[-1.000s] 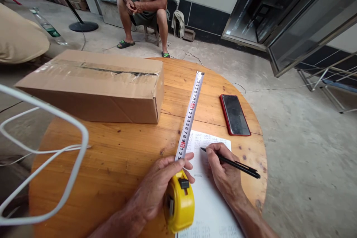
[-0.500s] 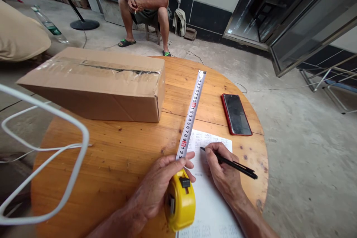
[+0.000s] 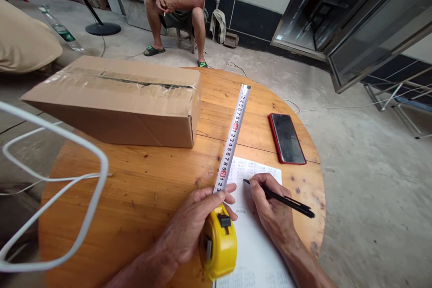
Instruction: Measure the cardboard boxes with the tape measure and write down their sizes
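The tape measure (image 3: 221,254) is a chunky yellow lump with round sides, up over the 5 o'clock part of a round table (image 3: 141,184). The left hand (image 3: 197,218) is wrapped around it, thumb on the long, pale strip (image 3: 232,139), which points to 1 o'clock and has black numbers and little red squares. The right hand (image 3: 273,204), apart from the left, grips a thin black pen (image 3: 292,204) over white paper (image 3: 251,243) with rows of writing; I can't quite tell if the tip touches it. The table is shiny wood with dark spots. A brown cardboard box (image 3: 114,112) sits at 11 o'clock, and a flat phone (image 3: 288,138) in a red cover lies at 2. At 9 o'clock, a smooth, bent white tube (image 3: 102,166) hides some of the table's edge. Out past 12, a person (image 3: 178,2) sits.
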{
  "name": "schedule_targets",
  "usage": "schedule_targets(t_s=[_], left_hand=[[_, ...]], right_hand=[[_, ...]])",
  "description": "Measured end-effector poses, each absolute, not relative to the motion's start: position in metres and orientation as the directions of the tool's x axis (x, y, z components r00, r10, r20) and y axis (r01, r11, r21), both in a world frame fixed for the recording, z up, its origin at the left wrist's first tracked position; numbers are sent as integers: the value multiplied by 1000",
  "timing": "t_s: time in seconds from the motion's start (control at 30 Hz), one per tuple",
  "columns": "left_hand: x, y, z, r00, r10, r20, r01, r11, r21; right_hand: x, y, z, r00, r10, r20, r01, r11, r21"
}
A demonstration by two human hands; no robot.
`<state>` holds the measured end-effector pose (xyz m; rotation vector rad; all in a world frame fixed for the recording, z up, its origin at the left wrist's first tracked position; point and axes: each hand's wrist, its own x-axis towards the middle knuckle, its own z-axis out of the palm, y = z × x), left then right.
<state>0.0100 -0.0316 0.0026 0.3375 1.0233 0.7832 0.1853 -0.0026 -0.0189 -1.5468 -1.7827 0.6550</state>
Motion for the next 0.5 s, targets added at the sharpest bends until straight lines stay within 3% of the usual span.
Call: schedule_targets(t_s=[0.27, 0.5], left_hand=[[9, -34, 0, 281, 740, -611, -422, 667, 614], [10, -34, 1, 284, 756, -590, -437, 650, 622]], right_hand=[[191, -5, -26, 108, 994, 35, 366, -7, -930], [186, 2, -17, 191, 967, 169, 443, 69, -894]])
